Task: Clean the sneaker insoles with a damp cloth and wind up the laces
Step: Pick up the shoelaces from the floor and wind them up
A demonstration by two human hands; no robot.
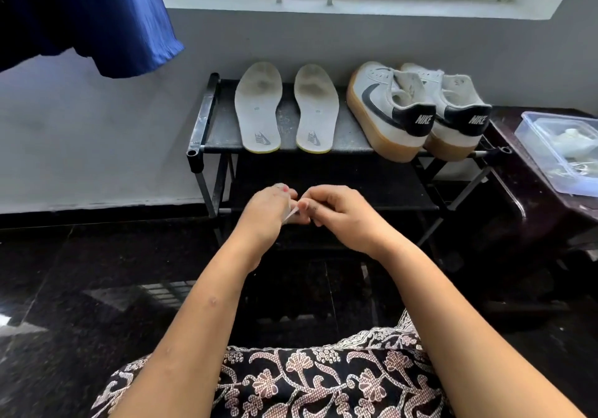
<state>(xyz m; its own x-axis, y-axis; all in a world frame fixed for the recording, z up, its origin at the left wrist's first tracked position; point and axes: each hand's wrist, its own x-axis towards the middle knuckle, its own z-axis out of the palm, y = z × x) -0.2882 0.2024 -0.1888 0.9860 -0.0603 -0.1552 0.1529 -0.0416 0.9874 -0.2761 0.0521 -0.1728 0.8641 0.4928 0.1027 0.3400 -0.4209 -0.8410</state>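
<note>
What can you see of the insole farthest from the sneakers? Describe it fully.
The insole is pale grey and foam-like, with a dark soiled patch at the forefoot, a faded logo near the heel and a yellowish rim. It lies on the black rack's top shelf, heel nearest, apart from the second insole.

You have one view only, a wide-angle camera worn on your head, facing forward and down. Your left hand (265, 214) and right hand (343, 217) sit close under it at centre; the shoe rack (288, 126) lies just beyond, with the window sill (323, 10) at the far edge.
</note>
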